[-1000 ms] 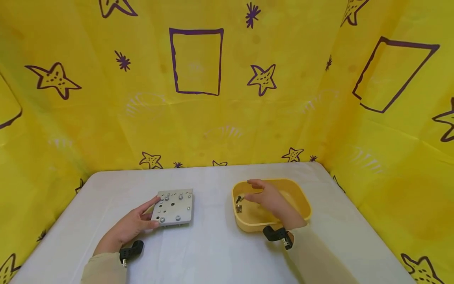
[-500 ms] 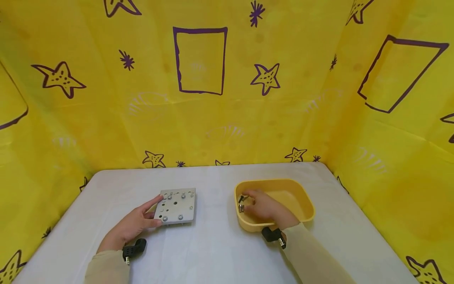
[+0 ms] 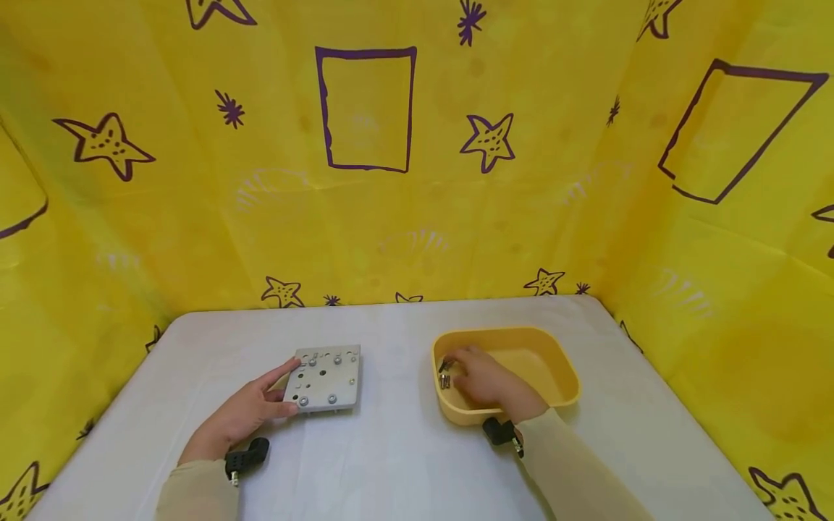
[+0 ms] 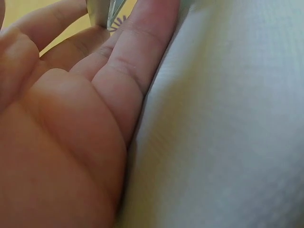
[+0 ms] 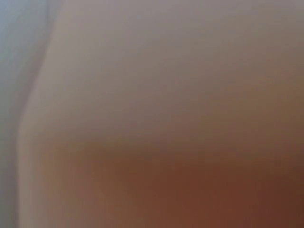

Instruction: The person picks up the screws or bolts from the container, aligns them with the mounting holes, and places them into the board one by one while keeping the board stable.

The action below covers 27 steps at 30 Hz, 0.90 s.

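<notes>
A square grey metal plate [image 3: 334, 383] with holes and several bolts set in it sits at the left of the table. My left hand [image 3: 244, 414] grips its left edge, thumb at the near corner and fingers at the far one. In the left wrist view, a corner of the plate [image 4: 99, 13] shows between the fingers. My right hand [image 3: 490, 381] reaches into a yellow plastic bin [image 3: 568, 362], fingers bent down beside small metal screws [image 3: 444, 382] by its left wall. I cannot tell whether the fingertips pinch one. Blurred skin fills the right wrist view.
A white cloth covers the table [image 3: 397, 449], and the plate and bin stand apart on it. Yellow patterned curtains [image 3: 365, 239] rise behind the table and along both sides. Each wrist carries a small black camera mount [image 3: 247, 456].
My right hand has lowered into the bin, and its fingers have come down and curled in by the screws. The left hand still holds the plate; the head view has shifted slightly.
</notes>
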### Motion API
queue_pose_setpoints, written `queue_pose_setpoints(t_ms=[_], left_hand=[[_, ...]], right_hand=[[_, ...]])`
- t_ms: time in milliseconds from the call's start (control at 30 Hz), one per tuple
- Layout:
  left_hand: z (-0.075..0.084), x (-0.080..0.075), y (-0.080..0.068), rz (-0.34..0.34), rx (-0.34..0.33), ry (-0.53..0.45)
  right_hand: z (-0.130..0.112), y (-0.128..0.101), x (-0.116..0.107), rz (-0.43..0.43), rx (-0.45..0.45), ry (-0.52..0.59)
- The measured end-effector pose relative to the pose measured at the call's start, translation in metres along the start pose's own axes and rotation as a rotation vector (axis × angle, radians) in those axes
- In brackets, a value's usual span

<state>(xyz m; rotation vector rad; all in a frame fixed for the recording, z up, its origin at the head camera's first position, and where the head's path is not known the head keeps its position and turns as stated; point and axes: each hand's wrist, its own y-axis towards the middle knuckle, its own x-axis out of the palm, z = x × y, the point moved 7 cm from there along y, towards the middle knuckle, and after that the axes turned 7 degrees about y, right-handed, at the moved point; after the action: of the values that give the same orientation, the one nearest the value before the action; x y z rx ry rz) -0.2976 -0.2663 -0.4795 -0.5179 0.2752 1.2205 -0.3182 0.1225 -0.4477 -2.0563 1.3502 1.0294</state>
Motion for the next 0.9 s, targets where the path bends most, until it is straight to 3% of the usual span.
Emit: queue_pose_setpoints(t_ms=[400,700,900], left_hand=[[0.0003,-0.0012,0.0005,0.003,0.003,0.000],[0.0026,0.0016,0.0008,-0.013,0.041,-0.036],[0.0030,0.0020,0.0004,-0.011,0.049,-0.035]], right_hand=[[-0.0031,0.0009,-0.0015,0.027,-0.045,-0.091],[-0.0108,-0.0023,-0.0013,0.060,-0.173,-0.221],[-0.0069,-0.0028,-0.0016,0.048,-0.103,-0.237]])
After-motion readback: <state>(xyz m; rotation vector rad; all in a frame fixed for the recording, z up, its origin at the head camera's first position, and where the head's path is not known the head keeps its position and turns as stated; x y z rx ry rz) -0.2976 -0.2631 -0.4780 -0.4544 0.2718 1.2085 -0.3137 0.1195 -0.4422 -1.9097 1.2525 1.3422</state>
